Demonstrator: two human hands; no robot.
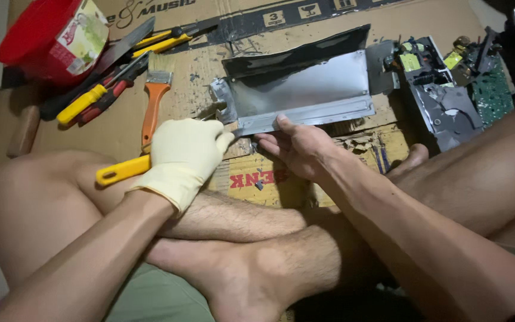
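- The bent metal panel [305,95] is lying flat on the cardboard sheet [210,77] in the upper middle of the frame, its shiny face turned up and a dark flap rising along its far edge.
- The bare right hand [296,146] is pressing on the panel's near lip, thumb on top of the edge and the other fingers curling beneath it, so it is gripping the metal.
- The gloved left hand [183,155], just left of centre, is clenching around a yellow-handled tool [120,171]; the handle is sticking out to the left, and the working end is meeting the panel's lower left corner, though the tip itself is too hidden to make out.
- Just above the glove, an orange-handled paintbrush [153,101] is lying bristles away from the person.
- Further toward the upper left, pliers with red and yellow grips [96,95] and a long knife [123,48] are lying crossed over each other.
- A red tub [52,39] is tipping on its side in the top left corner.
- At the upper right, a dismantled grey chassis [439,95] and a green circuit board [493,92] are sitting close together.
- Crossed bare legs are filling the lower half of the frame.
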